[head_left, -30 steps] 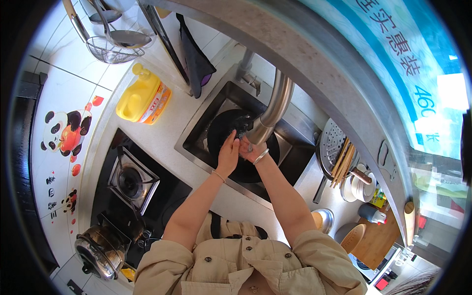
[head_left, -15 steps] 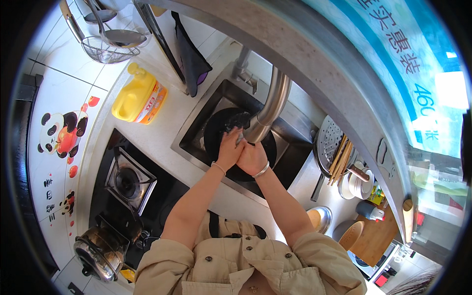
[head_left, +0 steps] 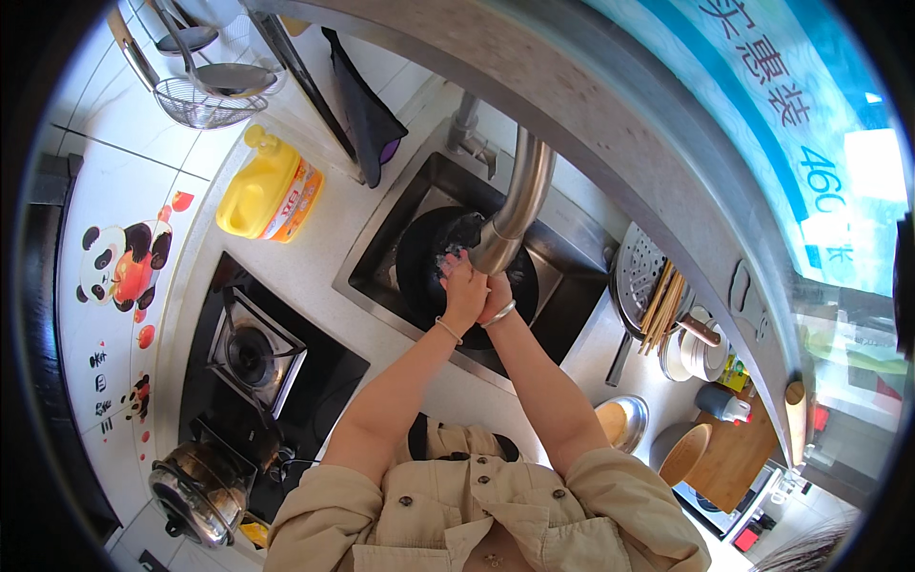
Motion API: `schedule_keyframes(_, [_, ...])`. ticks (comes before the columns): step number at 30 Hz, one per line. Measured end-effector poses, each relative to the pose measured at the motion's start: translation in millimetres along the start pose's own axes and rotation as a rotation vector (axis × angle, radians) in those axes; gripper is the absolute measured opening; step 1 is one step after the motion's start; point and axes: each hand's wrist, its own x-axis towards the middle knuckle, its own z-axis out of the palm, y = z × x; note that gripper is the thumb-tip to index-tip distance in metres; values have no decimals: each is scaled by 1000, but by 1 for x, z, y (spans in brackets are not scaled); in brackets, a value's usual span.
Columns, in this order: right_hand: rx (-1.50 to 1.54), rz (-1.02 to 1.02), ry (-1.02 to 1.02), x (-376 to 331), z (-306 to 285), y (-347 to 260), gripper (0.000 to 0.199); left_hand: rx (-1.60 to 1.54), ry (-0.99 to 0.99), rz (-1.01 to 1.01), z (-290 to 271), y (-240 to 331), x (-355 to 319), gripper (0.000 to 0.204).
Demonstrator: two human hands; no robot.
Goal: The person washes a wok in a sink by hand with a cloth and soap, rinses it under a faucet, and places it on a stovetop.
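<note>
My left hand (head_left: 461, 291) and my right hand (head_left: 498, 297) are pressed together beneath the steel faucet (head_left: 515, 205), over the sink. The left hand's fingers stretch forward, partly overlapping the right hand, and look empty. My right hand's fingers are mostly hidden behind the left hand and the spout. Below them, a round black pan (head_left: 415, 257) lies in the dark sink basin (head_left: 572, 286). Glints like splashing water show beside the left fingertips. A pale band circles my left wrist and a silver bangle my right.
Left of the sink stands a yellow jug (head_left: 262, 191), with a black gas hob (head_left: 329, 367) nearer me and a lidded pot (head_left: 200, 491) beside it. To the right are a perforated steel utensil (head_left: 640, 257), chopsticks (head_left: 662, 310), bowls and a cutting board (head_left: 734, 453). A shelf edge crosses overhead.
My hands have drawn slightly down and left, toward me. The right hand has slipped further behind the left, whose fingers now lie more plainly in view. The whole view has shifted a little.
</note>
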Motion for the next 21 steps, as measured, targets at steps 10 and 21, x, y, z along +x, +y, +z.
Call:
schedule_keyframes(10, [-82, -126, 159, -12, 33, 10, 39, 837, 119, 441, -23, 43, -1, 44])
schedule_keyframes(21, [-31, -77, 34, -11, 31, 5, 39, 857, -16, 358, -34, 44, 14, 43])
